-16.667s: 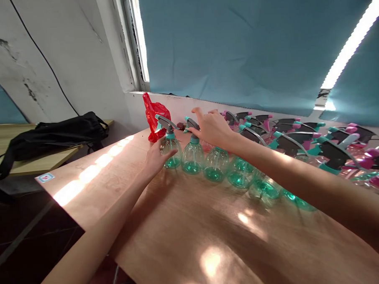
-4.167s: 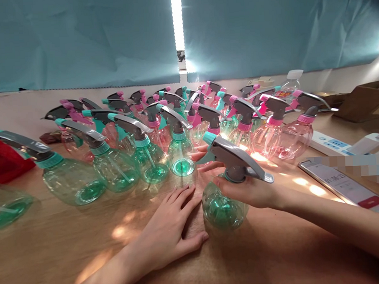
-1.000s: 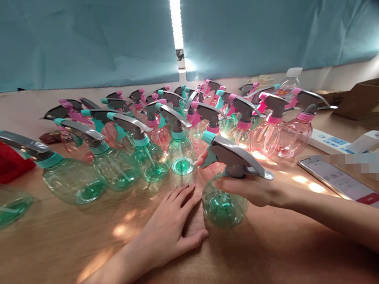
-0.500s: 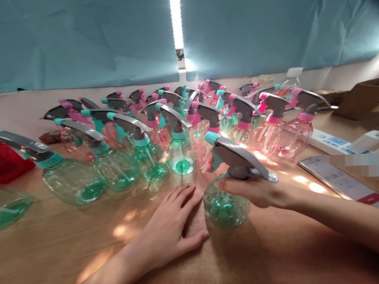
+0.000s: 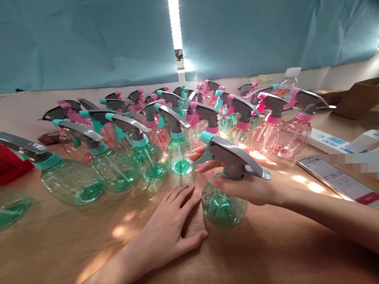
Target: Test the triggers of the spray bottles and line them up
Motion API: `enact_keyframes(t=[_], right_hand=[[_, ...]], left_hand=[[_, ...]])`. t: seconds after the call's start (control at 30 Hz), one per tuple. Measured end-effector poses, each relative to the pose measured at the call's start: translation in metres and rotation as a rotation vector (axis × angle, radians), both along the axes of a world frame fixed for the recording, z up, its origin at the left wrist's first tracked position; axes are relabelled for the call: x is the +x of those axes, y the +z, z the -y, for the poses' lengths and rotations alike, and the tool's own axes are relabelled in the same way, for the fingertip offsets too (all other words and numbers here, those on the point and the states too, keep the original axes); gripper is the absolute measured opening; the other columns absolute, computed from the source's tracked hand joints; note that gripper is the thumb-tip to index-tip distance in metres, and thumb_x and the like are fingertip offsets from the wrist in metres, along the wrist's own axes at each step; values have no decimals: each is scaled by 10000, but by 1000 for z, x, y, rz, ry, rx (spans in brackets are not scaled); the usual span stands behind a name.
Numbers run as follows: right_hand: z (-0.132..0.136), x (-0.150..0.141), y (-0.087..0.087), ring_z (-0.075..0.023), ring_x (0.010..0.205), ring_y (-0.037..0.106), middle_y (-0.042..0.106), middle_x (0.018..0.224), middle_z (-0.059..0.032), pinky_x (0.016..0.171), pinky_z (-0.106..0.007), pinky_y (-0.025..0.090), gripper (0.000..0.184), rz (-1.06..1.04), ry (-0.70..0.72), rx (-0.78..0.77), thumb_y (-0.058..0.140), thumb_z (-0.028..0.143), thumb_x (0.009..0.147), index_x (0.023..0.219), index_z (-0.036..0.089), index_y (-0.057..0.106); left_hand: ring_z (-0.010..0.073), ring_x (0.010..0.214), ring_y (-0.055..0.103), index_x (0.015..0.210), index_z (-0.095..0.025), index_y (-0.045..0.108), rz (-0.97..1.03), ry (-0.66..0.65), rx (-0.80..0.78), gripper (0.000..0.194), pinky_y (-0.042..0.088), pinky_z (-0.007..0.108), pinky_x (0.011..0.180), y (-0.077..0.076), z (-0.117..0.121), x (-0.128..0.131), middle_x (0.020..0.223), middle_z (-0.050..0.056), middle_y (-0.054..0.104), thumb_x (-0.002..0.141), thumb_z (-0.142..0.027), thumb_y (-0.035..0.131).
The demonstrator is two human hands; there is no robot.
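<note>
A green spray bottle (image 5: 224,205) with a grey-and-teal trigger head stands upright on the wooden table in front of me. My right hand (image 5: 248,189) is around its neck, thumb on the near side. The fingers of that hand stretch out past the trigger on the far side, spread and not wrapped round it; part of them is hidden behind the bottle. My left hand (image 5: 172,222) lies flat on the table just left of this bottle, fingers apart, holding nothing. Close beyond it stands another green spray bottle (image 5: 180,155).
Several green and pink spray bottles (image 5: 294,133) crowd the back of the table. At right lie a phone (image 5: 345,181) and a power strip (image 5: 329,141), with a cardboard box (image 5: 360,99) behind. Something red (image 5: 5,162) sits at far left.
My right hand's fingers have loosened from the trigger and stretched out to the left. The bottle remains standing in about the same place, and my left hand has not moved.
</note>
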State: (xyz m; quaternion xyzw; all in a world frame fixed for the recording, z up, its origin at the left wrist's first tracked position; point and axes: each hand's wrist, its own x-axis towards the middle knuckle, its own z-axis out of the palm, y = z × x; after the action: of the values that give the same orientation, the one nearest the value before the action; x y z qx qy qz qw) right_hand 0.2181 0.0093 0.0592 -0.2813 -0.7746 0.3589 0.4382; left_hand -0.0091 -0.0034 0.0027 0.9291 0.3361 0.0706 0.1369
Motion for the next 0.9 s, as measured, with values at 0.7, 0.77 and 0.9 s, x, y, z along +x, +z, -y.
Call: enact_keyframes(t=[0.7, 0.77, 0.9], right_hand=[[-2, -5, -11, -163, 954, 678, 576, 1352, -52, 837, -338, 603, 408, 2, -96, 59, 616, 65, 770, 1118, 278, 620], [-3, -3, -12, -132, 843, 680, 565, 1366, -64, 812, -340, 604, 506, 19, -87, 46, 625, 69, 772, 1223, 286, 553], [-5, -2, -12, -131, 833, 670, 559, 1368, -87, 784, -329, 600, 560, -12, -11, 17, 638, 98, 777, 1290, 269, 489]], left_hand=[[358, 1384, 360, 1474, -186, 385, 20, -4, -1, 712, 321, 554, 1130, 1, -1, 1, 1501, 146, 425, 878, -493, 626], [355, 1380, 365, 1468, -187, 394, 19, -6, -3, 702, 323, 548, 1130, 0, -1, 1, 1492, 145, 435, 878, -490, 627], [360, 1376, 364, 1452, -179, 418, 14, -2, -3, 694, 330, 545, 1126, -1, -1, 1, 1475, 151, 451, 873, -497, 630]])
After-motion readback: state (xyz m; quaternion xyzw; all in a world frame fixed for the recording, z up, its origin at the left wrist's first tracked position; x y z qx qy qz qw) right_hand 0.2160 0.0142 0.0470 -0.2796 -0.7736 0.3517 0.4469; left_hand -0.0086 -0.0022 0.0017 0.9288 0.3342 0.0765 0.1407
